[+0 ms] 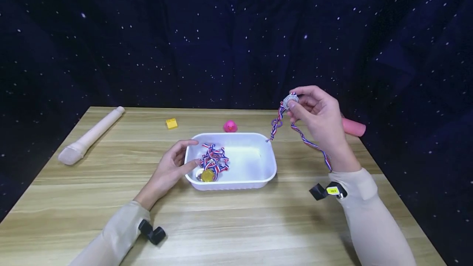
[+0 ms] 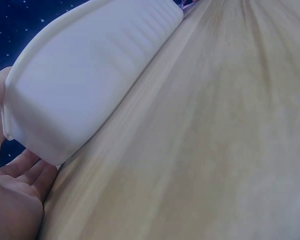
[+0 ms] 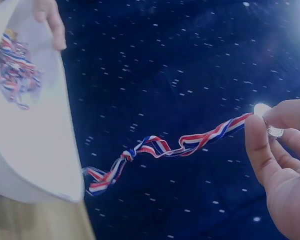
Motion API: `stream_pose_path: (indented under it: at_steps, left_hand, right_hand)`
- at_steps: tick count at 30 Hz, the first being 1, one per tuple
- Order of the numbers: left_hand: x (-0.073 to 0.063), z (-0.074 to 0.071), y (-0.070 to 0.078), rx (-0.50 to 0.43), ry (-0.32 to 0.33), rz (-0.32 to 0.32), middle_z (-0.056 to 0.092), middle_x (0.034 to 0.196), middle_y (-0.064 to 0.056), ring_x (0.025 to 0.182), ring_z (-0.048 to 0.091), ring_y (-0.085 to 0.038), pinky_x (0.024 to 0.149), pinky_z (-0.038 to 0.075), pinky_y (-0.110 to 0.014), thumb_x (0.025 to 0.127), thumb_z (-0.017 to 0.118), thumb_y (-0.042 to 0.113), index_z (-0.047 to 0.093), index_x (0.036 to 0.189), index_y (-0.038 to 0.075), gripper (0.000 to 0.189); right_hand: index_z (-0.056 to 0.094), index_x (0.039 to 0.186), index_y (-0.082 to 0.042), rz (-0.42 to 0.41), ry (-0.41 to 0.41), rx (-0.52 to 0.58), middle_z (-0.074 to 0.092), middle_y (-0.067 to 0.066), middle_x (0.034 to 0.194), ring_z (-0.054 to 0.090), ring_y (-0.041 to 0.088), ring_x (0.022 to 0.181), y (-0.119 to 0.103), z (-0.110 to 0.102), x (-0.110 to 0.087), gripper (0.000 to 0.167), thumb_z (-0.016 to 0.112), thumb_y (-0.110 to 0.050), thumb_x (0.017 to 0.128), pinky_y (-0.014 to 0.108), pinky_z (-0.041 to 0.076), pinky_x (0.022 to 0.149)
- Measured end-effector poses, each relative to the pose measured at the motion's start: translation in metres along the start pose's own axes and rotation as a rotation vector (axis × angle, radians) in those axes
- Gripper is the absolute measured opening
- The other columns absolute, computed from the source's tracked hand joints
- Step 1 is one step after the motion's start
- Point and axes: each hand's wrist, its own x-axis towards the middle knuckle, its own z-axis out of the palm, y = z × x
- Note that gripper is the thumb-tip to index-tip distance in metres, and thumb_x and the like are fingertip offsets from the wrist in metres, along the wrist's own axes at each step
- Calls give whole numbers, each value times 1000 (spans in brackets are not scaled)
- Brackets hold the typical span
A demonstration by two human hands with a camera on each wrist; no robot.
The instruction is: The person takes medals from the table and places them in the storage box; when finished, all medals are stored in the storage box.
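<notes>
**Silver medal (image 1: 290,102) held in the right hand (image 1: 318,114), beyond the right end of a white tub (image 1: 245,163)**

A wood-grained tabletop (image 1: 236,225) was backed by a dark, white-flecked curtain (image 1: 236,40). A pale, microphone-shaped object (image 1: 92,136) was laid slantwise at the far left, well apart from the tub. Behind the tub, a yellow block (image 1: 171,123) was set toward the left, and a pink duck (image 1: 230,126) just beyond the far rim. At the right, a pink cylinder (image 1: 354,127) was partly hidden by the right hand. The left part of the tub was occupied by a heap of striped ribbons (image 1: 216,159), with a gold medal (image 1: 207,175) and a silvery disc (image 1: 199,174) at its near side. The tub's left end was gripped by the left hand (image 1: 171,169), the thumb and one finger being placed over the rim and other fingers seen low, outside the wall.

The silver medal was clamped between the thumb and fingertips of the right hand, raised clear of the tabletop. From this pinch a knotted ribbon (image 3: 205,137) was hung toward the tub's far right corner; whether the rim was touched could not be told. A second striped strand (image 1: 309,143) was seen below the hand, running toward the wrist.
</notes>
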Motion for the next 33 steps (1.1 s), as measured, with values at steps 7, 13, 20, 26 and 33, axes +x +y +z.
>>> stream_pose_path:
  at_steps: [7, 13, 20, 26, 33]
  left_hand:
    - [1, 1, -1, -10, -4, 3, 52, 166, -19, 158, 45, -43, 135, 30, -59, 99, 81, 6, 59, 152, 7, 57]
    - [1, 1, -2, -9, -2, 2, 52, 166, -19, 159, 44, -43, 135, 30, -59, 99, 81, 7, 59, 152, 8, 58]
    - [0, 0, -2, -8, 0, -1, 52, 166, -21, 158, 45, -44, 134, 31, -60, 99, 80, 6, 58, 153, 7, 58]
    - [0, 0, -2, -9, 1, 1, 52, 166, -20, 158, 46, -43, 134, 31, -59, 100, 81, 7, 58, 153, 9, 58]
    - [0, 0, -3, -25, -8, 3, 54, 164, -21, 156, 48, -43, 133, 34, -58, 100, 81, 7, 57, 153, 8, 59]
  right_hand:
    - [71, 122, 6, 62, -82, -120, 77, 16, 93, 75, 19, 73, 28, 20, -10, 19, 74, 4, 103, 25, 63, 66]
    - [71, 120, 1, 159, -144, -175, 76, 22, 97, 74, 22, 77, 46, 29, -18, 15, 74, 0, 105, 27, 64, 68]
    - [72, 115, 2, 207, -179, -253, 79, 19, 96, 71, 22, 80, 58, 36, -22, 12, 75, 0, 103, 23, 59, 69]
    - [75, 111, -4, 238, -256, -382, 80, 10, 95, 68, 21, 85, 68, 38, -25, 10, 79, -4, 101, 24, 55, 74]
    - [78, 110, -4, 282, -395, -431, 82, 8, 94, 77, 30, 84, 74, 38, -30, 10, 82, -4, 100, 27, 62, 71]
